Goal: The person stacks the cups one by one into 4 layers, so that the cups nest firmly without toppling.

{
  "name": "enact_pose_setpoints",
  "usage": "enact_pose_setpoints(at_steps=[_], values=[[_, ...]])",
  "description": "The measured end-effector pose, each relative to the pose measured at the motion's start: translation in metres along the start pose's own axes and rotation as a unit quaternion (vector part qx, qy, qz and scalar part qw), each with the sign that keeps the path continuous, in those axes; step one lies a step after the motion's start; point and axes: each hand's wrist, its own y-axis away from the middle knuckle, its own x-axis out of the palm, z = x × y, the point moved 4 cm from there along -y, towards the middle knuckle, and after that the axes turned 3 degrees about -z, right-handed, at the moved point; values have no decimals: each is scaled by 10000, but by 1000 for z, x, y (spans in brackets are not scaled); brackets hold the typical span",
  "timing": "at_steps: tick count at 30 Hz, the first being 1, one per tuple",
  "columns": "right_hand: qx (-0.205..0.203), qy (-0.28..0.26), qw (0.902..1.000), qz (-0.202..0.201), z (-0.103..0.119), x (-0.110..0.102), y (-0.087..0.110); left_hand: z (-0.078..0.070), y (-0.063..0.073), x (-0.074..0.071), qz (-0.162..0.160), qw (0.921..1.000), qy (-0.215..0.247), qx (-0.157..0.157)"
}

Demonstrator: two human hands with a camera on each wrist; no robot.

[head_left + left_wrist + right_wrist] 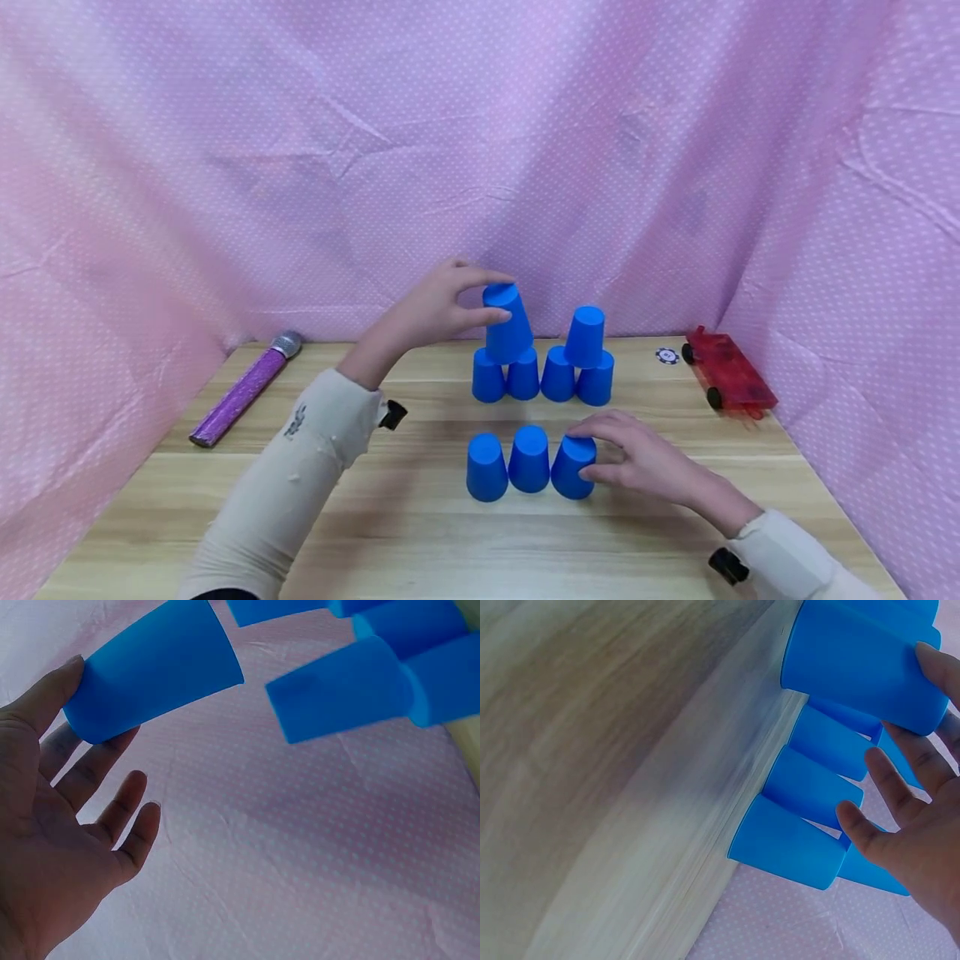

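My left hand (442,307) pinches an upside-down blue cup (512,333) near its closed end, thumb on one side and fingers on the other. That cup is slightly tilted, close over the left pair of the back row of blue cups (489,379). Another blue cup (585,335) stands on the right pair of that row. In the front row, my right hand (648,460) grips the rightmost blue cup (572,477) between thumb and fingers at its top. Beside it stand a middle cup (529,460) and a left cup (487,468), both upside down.
On the wooden table (420,533), a purple glittery microphone (243,392) lies at the left. A red toy car (731,371) and a poker chip (667,356) are at the back right. Pink dotted cloth (450,150) hangs behind and along the sides.
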Motion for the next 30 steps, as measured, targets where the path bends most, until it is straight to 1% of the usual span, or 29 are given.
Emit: enact_pose_setpoints(at_steps=[5,9,11,15,18,23,26,30], values=[[32,9,10000,-9,-2,0,-1,-10,-21,7,66,9998,-61,-160],[5,-6,10000,-14,-3,0,0,-13,-34,15,118,9994,-161,-271],[-33,-20,10000,-13,-3,1,0,-13,-38,19,132,9992,-178,-323],[-58,-57,10000,4,-2,1,0,-10,-45,26,207,9985,-100,-489],[-30,-81,10000,32,-2,1,0,-8,-50,32,231,9982,-8,-557],[-4,-69,10000,30,-2,1,0,-8,-59,40,257,9983,56,-518],[-19,-41,10000,19,-3,1,0,-8,-64,45,325,9980,-12,-551],[-16,-44,10000,30,-3,1,0,-6,-69,53,468,9963,-140,-706]])
